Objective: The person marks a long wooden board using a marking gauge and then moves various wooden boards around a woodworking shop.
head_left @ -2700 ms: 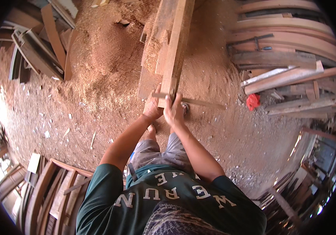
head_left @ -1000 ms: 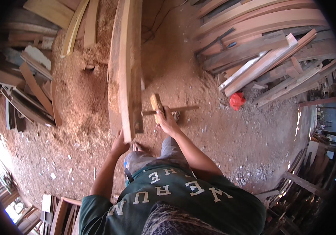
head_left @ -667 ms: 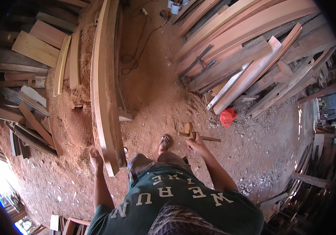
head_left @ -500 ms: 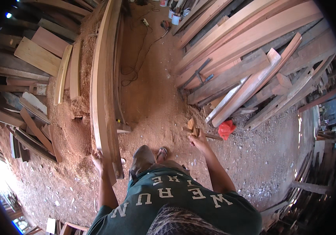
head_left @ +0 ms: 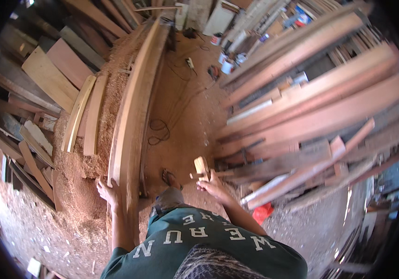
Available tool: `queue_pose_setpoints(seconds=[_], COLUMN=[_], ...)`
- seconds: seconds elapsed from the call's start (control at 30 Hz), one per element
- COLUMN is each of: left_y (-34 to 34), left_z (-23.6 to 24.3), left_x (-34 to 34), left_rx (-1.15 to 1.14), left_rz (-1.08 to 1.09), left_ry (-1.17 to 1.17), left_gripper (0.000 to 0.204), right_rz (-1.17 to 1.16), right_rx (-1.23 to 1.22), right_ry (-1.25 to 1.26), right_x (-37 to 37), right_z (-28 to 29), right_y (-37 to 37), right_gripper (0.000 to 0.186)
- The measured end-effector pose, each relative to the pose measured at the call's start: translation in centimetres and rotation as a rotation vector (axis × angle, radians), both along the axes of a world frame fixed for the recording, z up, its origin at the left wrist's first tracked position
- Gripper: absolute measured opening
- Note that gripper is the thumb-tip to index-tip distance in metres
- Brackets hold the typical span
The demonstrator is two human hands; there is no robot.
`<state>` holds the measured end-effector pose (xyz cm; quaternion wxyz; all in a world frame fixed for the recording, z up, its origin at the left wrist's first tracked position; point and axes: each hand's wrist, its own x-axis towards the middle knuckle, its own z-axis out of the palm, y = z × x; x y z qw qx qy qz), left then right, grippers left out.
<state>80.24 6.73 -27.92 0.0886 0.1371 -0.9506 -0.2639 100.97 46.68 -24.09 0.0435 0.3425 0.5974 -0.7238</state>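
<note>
Left hand (head_left: 110,192) shifted farther along beam (head_left: 128,135) | right hand (head_left: 214,185) gripping wooden tool (head_left: 201,165)

The beam (head_left: 130,121) runs ahead on your left. Boards (head_left: 95,118) lie left of it, planks (head_left: 330,111) right.

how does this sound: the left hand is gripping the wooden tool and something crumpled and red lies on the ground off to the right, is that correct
One thing is off: the right hand grips the wooden tool, as the head view shows. The left hand is beside the long beam. The crumpled red thing does lie off to the right.
</note>
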Motion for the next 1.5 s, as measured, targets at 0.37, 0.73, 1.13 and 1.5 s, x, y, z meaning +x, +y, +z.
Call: queue_pose_setpoints(seconds=[0.37, 0.73, 1.13, 1.5], left_y=[11.4, 21.5, 26.6, 33.1], left_z=[4.4, 2.5, 0.2, 11.6], left_x=[-18.3, -29.7, -40.6, -36.2], left_rx=[0.054, -0.013, -0.008, 0.083], left_rz=[-0.223, -0.215, -0.092, -0.004], left_ry=[-0.307, -0.379, -0.721, -0.697], left_gripper=[0.078, 0.101, 0.031, 0.024], right_rz=[-0.076, 0.047, 0.245, -0.008], right_rx=[0.056, -0.055, -0.093, -0.412], right_ry=[0.094, -0.073, -0.118, -0.229], right_x=[-23.8, -49.5, -79.2, -81.4], right_z=[2.4, -0.3, -7.5, -6.5], right_y=[10.1, 18.2, 28.1, 26.8], right_gripper=[0.042, 0.039, 0.063, 0.076])
